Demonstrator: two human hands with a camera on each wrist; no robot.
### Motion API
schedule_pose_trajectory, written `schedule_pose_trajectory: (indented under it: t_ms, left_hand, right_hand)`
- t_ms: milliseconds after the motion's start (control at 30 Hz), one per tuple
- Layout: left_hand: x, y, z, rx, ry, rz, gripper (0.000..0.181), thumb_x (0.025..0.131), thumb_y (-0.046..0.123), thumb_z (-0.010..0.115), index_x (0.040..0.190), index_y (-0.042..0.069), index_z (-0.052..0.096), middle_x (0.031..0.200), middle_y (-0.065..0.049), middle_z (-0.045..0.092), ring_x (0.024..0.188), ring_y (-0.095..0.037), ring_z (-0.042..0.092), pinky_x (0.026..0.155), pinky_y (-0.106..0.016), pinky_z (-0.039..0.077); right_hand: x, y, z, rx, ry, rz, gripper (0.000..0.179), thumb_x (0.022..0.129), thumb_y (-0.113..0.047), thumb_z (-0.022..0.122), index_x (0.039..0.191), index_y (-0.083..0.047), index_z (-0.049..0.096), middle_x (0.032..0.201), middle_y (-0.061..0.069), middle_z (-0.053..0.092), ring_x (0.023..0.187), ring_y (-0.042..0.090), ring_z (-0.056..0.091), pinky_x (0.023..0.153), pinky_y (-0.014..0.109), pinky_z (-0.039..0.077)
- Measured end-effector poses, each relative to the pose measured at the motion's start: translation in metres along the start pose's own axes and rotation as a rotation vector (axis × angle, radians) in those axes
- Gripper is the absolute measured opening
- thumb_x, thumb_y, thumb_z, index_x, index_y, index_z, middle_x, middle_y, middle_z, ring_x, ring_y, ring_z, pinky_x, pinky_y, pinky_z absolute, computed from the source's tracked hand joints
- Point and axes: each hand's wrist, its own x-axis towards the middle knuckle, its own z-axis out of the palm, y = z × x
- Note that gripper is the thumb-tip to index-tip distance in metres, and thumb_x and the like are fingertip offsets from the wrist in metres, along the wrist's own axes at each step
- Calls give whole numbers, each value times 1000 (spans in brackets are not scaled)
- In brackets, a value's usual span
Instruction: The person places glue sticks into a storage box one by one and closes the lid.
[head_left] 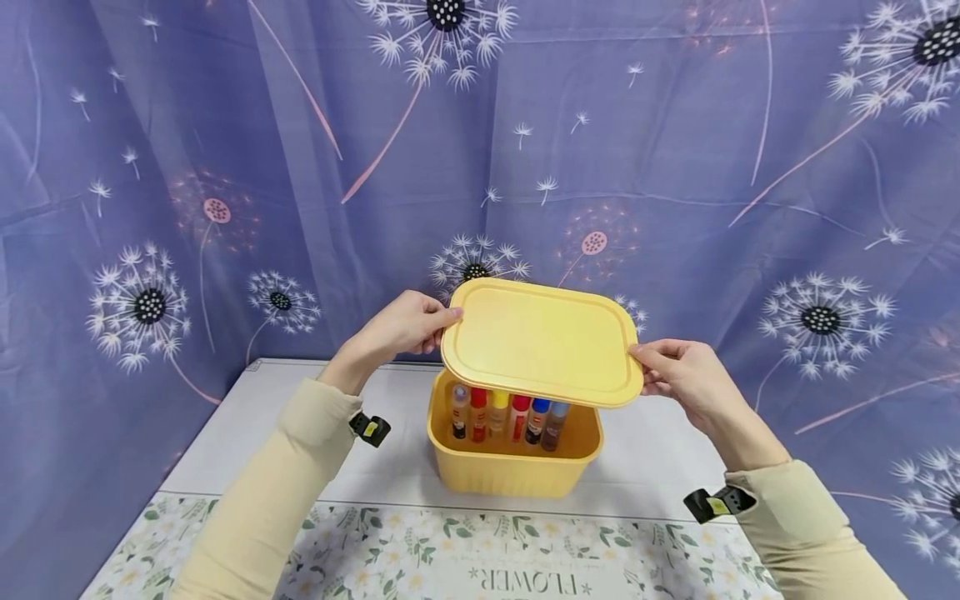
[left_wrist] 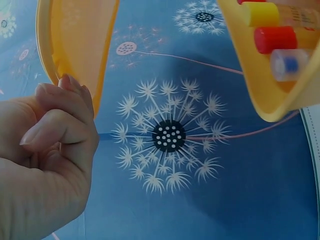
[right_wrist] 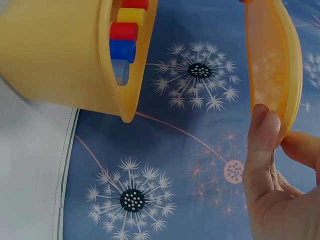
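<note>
A yellow plastic lid [head_left: 543,342] is held above a yellow storage box [head_left: 510,475], tilted so its top faces me. My left hand [head_left: 408,323] pinches the lid's left edge between thumb and fingers. On the opposite short edge, my right hand [head_left: 682,375] pinches it the same way. Both wrist views show a gap between lid and box. Inside the box stand several small bottles [head_left: 497,414] in a row, with clear, red, yellow and blue caps; the lid hides part of the box's back rim.
The box stands on a table [head_left: 390,442] with a white surface and a floral runner [head_left: 420,542] along the front. Behind it hangs a purple-blue curtain [head_left: 360,242] with dandelion prints. Dark straps [head_left: 371,428] sit on both wrists.
</note>
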Motion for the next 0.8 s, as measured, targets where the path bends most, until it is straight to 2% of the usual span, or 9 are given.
schedule_pose_trajectory:
  t_ms: [133, 300, 467, 633, 800]
  left_hand:
    - [-3, -8, 3, 33, 10, 12, 46, 98, 41, 59, 67, 7, 61, 56, -4, 53, 47, -13, 46, 43, -23, 32]
    - [-6, -19, 9, 81, -7, -17, 44, 97, 39, 61, 68, 6, 64, 55, -5, 55, 45, -14, 46, 42, -23, 32]
    - [-8, -31, 18, 210, 4, -27, 43, 97, 38, 59, 67, 8, 66, 55, -6, 58, 44, -15, 48, 44, -25, 35]
    - [-9, -41, 29, 362, 42, -33, 42, 95, 33, 53, 62, 10, 65, 52, -3, 60, 46, -18, 56, 46, -26, 38]
    - [-10, -50, 37, 402, 34, -40, 40, 93, 28, 51, 60, 10, 65, 49, -2, 59, 45, -18, 58, 47, -26, 38]
  right_hand:
    - [4, 1, 5, -177, 26, 5, 44, 95, -26, 66, 111, 14, 59, 76, 4, 64, 63, 13, 64, 64, 31, 57]
    - [9, 7, 12, -325, 17, 21, 36, 94, -25, 66, 100, 10, 63, 67, 6, 63, 59, 17, 64, 59, 35, 57]
    - [12, 16, 21, -468, 1, 22, 29, 94, -25, 63, 90, 3, 66, 63, 7, 63, 57, 21, 65, 56, 33, 56]
    - [12, 24, 33, -697, -30, -32, 26, 94, -21, 55, 77, -5, 65, 58, 4, 63, 51, 19, 63, 51, 31, 53]
    - [14, 31, 41, -833, -24, -72, 27, 90, -17, 51, 66, -10, 61, 51, 1, 59, 45, 19, 60, 48, 32, 47]
